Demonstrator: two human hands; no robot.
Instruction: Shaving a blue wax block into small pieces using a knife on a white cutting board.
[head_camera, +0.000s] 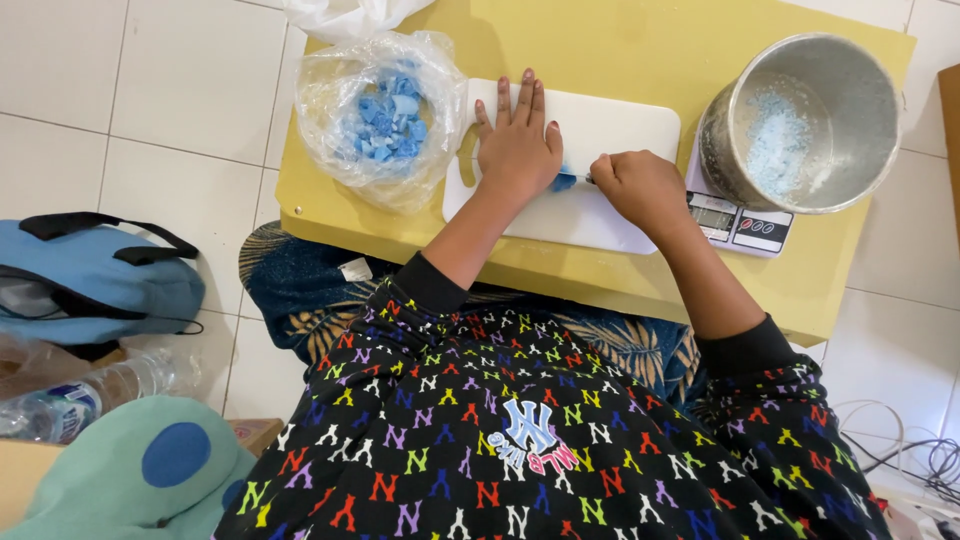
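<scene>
Nearest the camera is the person's patterned black top (520, 440), both sleeves reaching forward to a low yellow table (620, 40). At the left of it a clear plastic bag (330, 110) lies open, holding blue chunks (392, 118). Next comes a white cutting board (610, 130). The left hand (518, 145) lies flat on it, fingers straight and close together, pinning a small blue piece (563, 181) at its thumb side. The right hand (640, 185) is closed into a fist around a thin tool whose tip meets that piece; the tool itself is mostly hidden. This looks like cutting in progress, and the stroke calls for steady downward pressure. Farthest right, a metal pot (800, 120) on a kitchen scale (740, 225) holds pale blue crumbs.
</scene>
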